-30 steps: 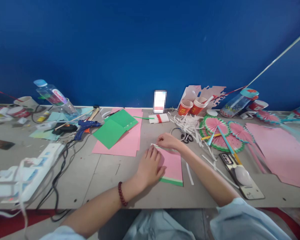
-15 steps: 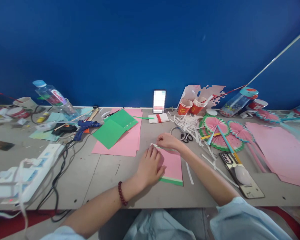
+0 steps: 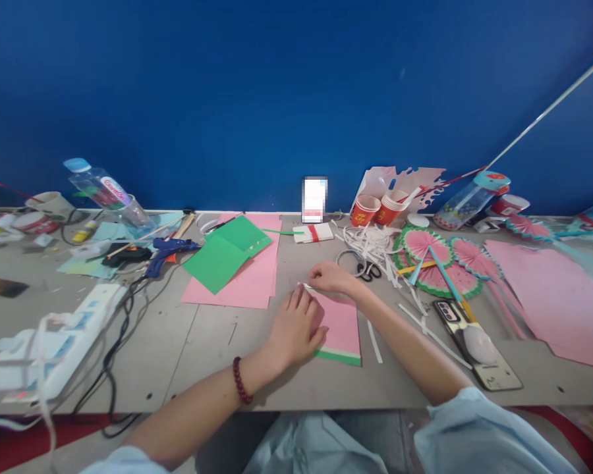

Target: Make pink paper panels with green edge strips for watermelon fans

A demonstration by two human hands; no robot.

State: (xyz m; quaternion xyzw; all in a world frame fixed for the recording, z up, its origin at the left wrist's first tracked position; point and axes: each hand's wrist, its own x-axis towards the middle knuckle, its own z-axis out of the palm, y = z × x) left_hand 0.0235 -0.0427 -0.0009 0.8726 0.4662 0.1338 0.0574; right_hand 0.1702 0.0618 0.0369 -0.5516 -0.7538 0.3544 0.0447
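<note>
While a white power strip (image 3: 54,342) and a green paper (image 3: 225,253) lie to the left on the worktop (image 3: 202,355), the pink sheet (image 3: 343,326) is pressed flat near the front edge by the left hand (image 3: 294,329), whose fingers are stretched open over its left part. The sheet's far edge is pinched by the curled-shut fingers of the right hand (image 3: 331,278), just beyond the left fingertips. Scissors (image 3: 366,268) and paper fans (image 3: 435,263) are seen further right.
</note>
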